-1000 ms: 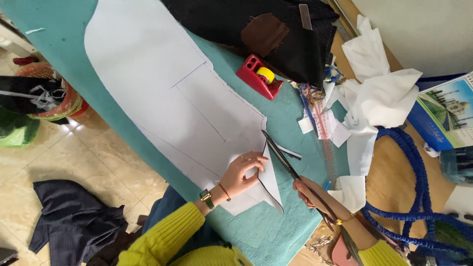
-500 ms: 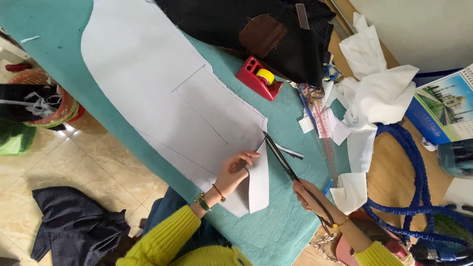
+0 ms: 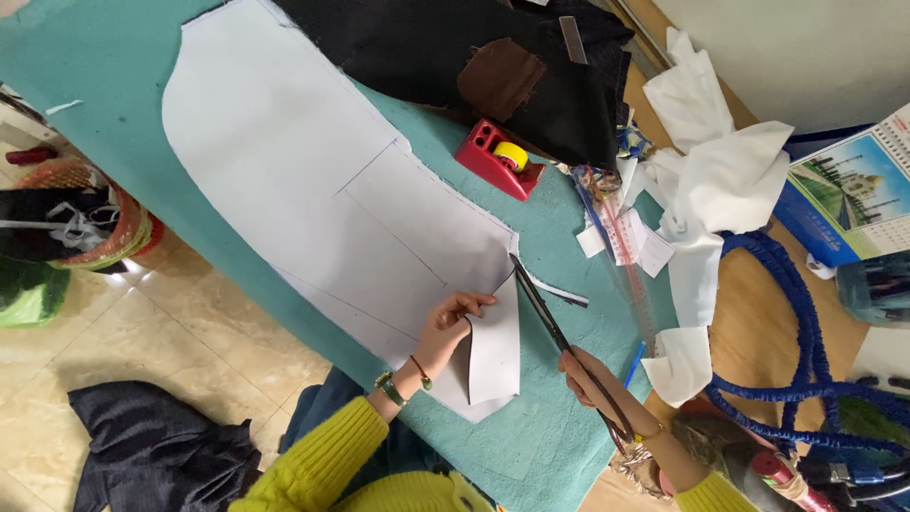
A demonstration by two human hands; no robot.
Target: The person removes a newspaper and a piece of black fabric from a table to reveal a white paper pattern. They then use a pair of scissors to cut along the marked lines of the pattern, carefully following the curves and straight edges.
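A teal felt-covered worktable [image 3: 104, 114] runs across a tiled floor, with a wooden bench beside it cluttered with crumpled white paper offcuts [image 3: 720, 180] and a coiled blue hose [image 3: 806, 379]. On the felt lies my big white paper pattern piece [image 3: 313, 180], pencil-lined and rounded at its far end. I judge the cutting well along: the long outer edges look trimmed clean, a thin sliver of waste [image 3: 559, 291] lies just beside the blades, and what is left seems to be the near corner, where a flap of paper curls up loose. My left hand [image 3: 450, 327] pinches that flap between thumb and fingers, lifting it off the table, wrist bent, yellow sleeve pushed back from a bracelet and watch. My right hand [image 3: 592, 374] is closed around the handles of long dark metal scissors [image 3: 559, 337], forearm angled in from the bench side; the blades point up at the paper's edge, nearly closed. A red tape dispenser [image 3: 500, 159] and dark fabric [image 3: 474, 66] sit well beyond.
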